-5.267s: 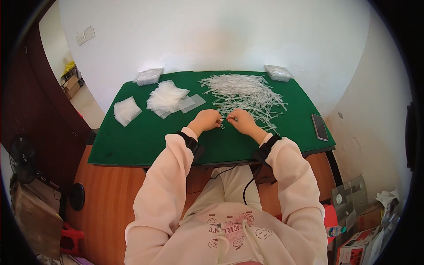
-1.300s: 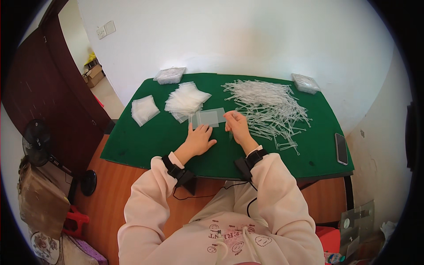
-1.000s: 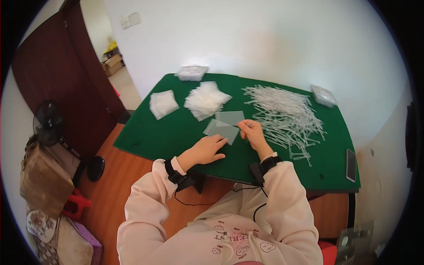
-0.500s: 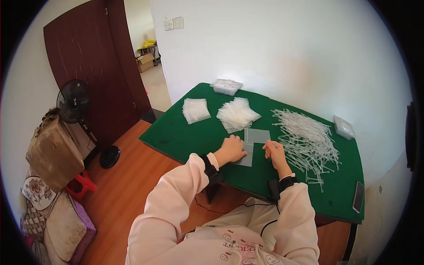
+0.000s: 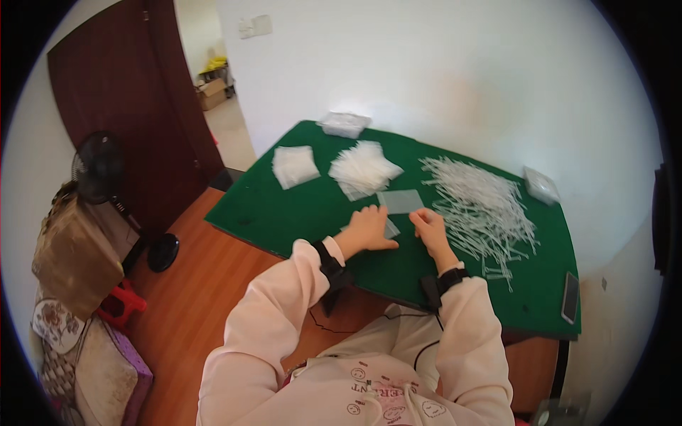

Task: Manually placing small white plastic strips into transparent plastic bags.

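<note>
My left hand [image 5: 368, 228] lies with fingers spread over a small clear plastic bag [image 5: 391, 229] and hides most of it. Beside it, my right hand [image 5: 432, 233] is closed, thumb and fingertips pinched together. Those fingertips are at the near right corner of a second clear bag [image 5: 400, 201]; whether they hold anything is too small to tell. Beyond the hands is a fanned heap of clear bags [image 5: 364, 169], with a neater stack of bags [image 5: 295, 167] to its left. A large pile of thin clear plastic sticks with looped ends [image 5: 483, 206] spreads to the right of my right hand.
The green-covered table [image 5: 259, 213] stands against a white wall. Along its back edge are two wrapped clear packs [image 5: 344, 124] [image 5: 541, 185]. A phone [image 5: 570, 298] lies at the right edge. Left on the floor are a black fan [image 5: 99, 167] and a cardboard box [image 5: 78, 248].
The whole view has shifted, so the table sits higher and further left. My left hand now covers more of the near bag. My right hand's fingertips remain by the far bag's corner.
</note>
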`<state>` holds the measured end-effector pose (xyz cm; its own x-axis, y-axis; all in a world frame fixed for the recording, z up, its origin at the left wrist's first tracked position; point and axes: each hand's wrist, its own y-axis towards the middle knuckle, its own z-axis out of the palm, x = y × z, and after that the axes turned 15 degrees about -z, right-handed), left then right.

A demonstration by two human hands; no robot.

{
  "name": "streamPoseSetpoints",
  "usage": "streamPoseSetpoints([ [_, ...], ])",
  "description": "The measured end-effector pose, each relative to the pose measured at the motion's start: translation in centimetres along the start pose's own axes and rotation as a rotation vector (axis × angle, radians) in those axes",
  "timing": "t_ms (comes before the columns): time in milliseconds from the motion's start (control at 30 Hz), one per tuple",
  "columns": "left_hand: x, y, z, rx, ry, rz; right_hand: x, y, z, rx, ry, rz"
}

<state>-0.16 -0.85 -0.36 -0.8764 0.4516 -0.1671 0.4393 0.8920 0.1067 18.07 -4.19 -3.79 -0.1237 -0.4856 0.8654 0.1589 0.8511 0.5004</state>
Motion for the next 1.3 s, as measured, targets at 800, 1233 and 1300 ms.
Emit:
streamPoseSetpoints([
  [800, -1.1, 1.4, -2.9, -0.177, -0.514, 0.307, 0.6, 0.0, -0.3, -0.137, 0.157, -0.025],
  [1233, -1.0, 2.9, -1.2, -0.304, -0.584, 0.641, 2.1, 0.4, 0.5, -0.092, 0.177, 0.084],
  [1300, -1.9, 2.2, -1.1, -0.368, -0.560, 0.620, 1.7, 0.3, 0.6, -0.087, 0.171, 0.010],
])
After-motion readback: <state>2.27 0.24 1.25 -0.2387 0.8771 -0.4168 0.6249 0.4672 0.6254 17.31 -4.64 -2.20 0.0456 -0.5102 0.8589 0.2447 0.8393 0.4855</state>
